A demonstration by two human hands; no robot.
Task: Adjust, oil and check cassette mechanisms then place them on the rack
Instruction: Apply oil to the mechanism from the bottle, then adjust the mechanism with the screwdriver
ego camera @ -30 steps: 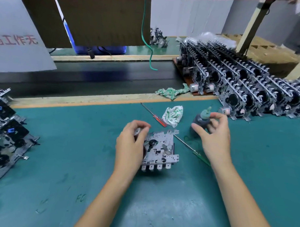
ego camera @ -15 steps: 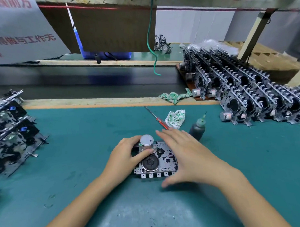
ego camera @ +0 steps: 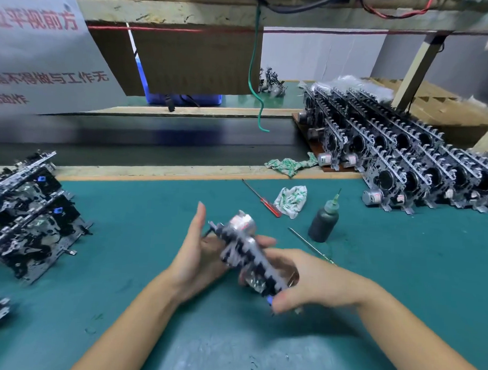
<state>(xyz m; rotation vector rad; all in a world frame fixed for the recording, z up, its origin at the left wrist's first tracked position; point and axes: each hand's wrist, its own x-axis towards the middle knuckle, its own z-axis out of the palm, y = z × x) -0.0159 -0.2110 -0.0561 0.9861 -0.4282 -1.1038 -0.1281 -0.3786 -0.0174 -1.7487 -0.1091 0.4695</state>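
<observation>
Both hands are holding one cassette mechanism (ego camera: 248, 257) edge-up above the green mat (ego camera: 124, 263).

The right hand (ego camera: 311, 281) is gripping its near end with curled fingers — the left hand (ego camera: 196, 252) is cradling the far side, fingers nearly straight — while the oil bottle (ego camera: 324, 222) is standing just beyond.

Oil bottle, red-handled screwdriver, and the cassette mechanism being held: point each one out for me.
oil bottle (ego camera: 323, 223), head view, on its dark body.
red-handled screwdriver (ego camera: 268, 204), head view, on the red handle.
cassette mechanism (ego camera: 248, 254), head view, on the metal frame between both hands.
</observation>
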